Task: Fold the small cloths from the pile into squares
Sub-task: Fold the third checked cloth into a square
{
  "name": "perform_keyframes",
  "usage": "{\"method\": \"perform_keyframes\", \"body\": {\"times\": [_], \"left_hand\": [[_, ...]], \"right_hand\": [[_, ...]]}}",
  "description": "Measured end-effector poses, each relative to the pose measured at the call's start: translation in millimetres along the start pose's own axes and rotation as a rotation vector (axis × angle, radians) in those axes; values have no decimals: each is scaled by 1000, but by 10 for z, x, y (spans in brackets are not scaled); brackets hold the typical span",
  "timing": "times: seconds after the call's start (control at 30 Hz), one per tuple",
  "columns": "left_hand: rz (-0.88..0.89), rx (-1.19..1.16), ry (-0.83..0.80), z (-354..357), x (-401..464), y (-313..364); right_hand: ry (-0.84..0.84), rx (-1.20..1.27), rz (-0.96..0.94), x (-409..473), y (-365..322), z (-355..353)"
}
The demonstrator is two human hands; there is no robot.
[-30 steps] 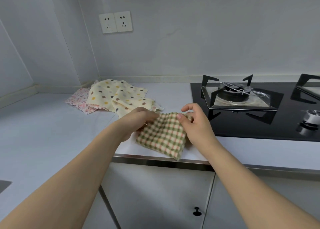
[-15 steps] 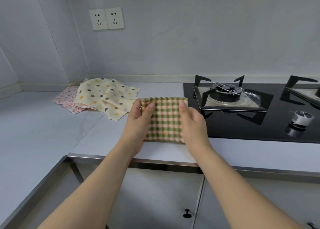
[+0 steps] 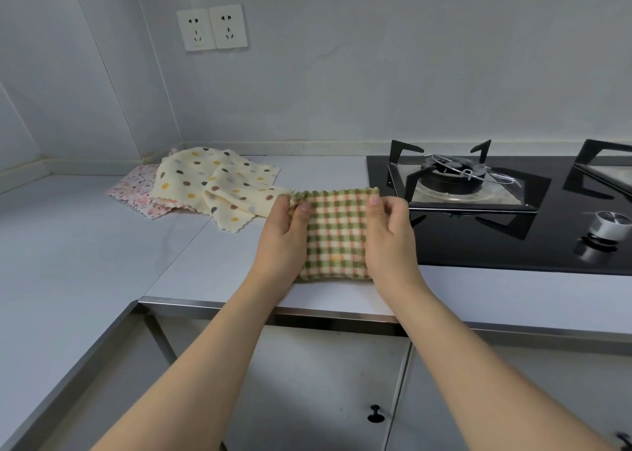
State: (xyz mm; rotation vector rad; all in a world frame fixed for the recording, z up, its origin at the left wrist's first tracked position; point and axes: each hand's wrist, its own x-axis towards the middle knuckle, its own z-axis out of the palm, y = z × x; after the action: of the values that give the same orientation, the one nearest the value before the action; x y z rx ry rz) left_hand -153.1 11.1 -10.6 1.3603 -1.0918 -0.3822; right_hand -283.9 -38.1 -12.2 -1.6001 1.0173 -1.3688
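Observation:
A green, orange and white checked cloth, folded over, lies flat on the white counter near its front edge. My left hand pinches the cloth's far left corner, thumb on top. My right hand pinches the far right corner the same way. To the left, further back, lies the pile: two cream cloths with coloured dots on top of a pink flowered cloth.
A black gas hob with pan supports and a silver knob starts right beside the checked cloth. The counter turns a corner at the left. Cabinet doors sit below the front edge. Two wall sockets are above.
The checked cloth went from hanging loosely in both hands to lying flat and squared on the counter. In the last half second both hands and the cloth barely moved.

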Motion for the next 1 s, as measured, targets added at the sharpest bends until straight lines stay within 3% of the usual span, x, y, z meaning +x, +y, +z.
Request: {"method": "perform_keyframes", "body": {"times": [0.23,0.57,1.0], "left_hand": [[35,3,20,-7,29,-49],[13,325,-40,46,-151,170],[108,181,84,-4,-525,1037]], "right_hand": [[25,-135,-60,33,81,27],[53,-210,-33,-153,-108,-42],[45,-250,-131,-355,-887,-564]]}}
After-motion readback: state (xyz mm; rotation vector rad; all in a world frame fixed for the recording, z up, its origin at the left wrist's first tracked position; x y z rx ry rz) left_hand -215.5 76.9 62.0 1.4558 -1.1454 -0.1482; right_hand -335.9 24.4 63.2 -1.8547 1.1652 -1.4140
